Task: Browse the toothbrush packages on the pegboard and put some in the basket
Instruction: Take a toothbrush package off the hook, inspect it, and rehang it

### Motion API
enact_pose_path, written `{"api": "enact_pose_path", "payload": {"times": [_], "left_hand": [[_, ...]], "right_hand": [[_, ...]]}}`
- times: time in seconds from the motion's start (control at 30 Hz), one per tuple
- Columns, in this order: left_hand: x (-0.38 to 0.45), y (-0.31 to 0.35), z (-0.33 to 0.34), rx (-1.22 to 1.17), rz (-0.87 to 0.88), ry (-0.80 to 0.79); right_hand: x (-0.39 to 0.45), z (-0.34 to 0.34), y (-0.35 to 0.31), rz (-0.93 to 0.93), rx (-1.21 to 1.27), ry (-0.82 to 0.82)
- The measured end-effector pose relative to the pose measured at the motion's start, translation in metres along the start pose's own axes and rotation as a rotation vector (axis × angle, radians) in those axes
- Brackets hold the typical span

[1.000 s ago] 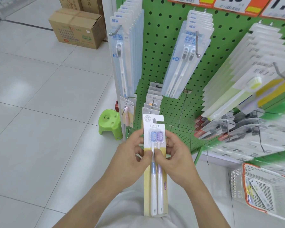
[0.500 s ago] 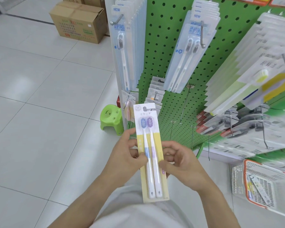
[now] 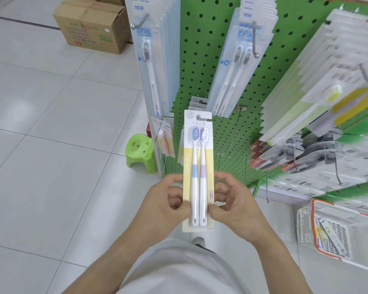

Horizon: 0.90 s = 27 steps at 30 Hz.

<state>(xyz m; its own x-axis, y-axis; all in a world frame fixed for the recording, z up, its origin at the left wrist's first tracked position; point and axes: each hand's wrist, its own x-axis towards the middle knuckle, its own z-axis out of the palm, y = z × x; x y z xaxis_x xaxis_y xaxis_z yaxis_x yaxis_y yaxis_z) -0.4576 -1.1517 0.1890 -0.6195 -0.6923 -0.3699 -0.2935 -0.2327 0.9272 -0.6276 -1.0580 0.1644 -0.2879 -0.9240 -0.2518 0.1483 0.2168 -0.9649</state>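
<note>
- A two-brush toothbrush package (image 3: 198,170) stands upright in front of the green pegboard (image 3: 204,66), held up between both hands with its printed face toward the camera.
- The left hand (image 3: 164,206) pinches the package's left edge: its thumb lies on the front near the brush handles, and its curled fingers wrap behind the card.
- The right hand (image 3: 236,206) pinches the right edge the same way, thumb on the front low down and fingers curled behind; both grips are narrow, closed onto the thin card.
- The pack holds one brush with a blue grip and one with a purple grip on a yellow and white card.
- More toothbrush packs (image 3: 240,60) hang from hooks on the pegboard above the held package.
- The white basket (image 3: 340,228) with an orange rim sits below the pegboard at the right, well apart from the hands, with a package lying inside.
- A green plastic stool (image 3: 140,153) stands on the tiled floor left of the pegboard's foot, and a cardboard box (image 3: 91,24) lies farther off.
</note>
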Motion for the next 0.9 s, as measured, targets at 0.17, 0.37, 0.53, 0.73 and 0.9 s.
{"api": "enact_pose_path", "payload": {"times": [0.17, 0.37, 0.53, 0.73, 0.9], "left_hand": [[-0.009, 0.006, -0.006, 0.033, -0.022, -0.110], [-0.008, 0.003, -0.010, -0.016, -0.021, -0.042], [-0.004, -0.003, -0.017, 0.049, -0.002, -0.169], [-0.002, -0.004, -0.017, 0.069, -0.017, -0.122], [-0.001, -0.001, -0.011, 0.169, -0.022, -0.086]], "right_hand": [[0.000, 0.010, 0.003, -0.065, 0.104, 0.139], [-0.004, 0.011, 0.003, 0.004, 0.027, -0.013], [-0.004, 0.007, 0.003, 0.035, 0.037, 0.011], [-0.003, 0.012, 0.007, 0.039, 0.062, 0.041], [-0.002, 0.014, 0.008, 0.017, -0.038, 0.049]]}}
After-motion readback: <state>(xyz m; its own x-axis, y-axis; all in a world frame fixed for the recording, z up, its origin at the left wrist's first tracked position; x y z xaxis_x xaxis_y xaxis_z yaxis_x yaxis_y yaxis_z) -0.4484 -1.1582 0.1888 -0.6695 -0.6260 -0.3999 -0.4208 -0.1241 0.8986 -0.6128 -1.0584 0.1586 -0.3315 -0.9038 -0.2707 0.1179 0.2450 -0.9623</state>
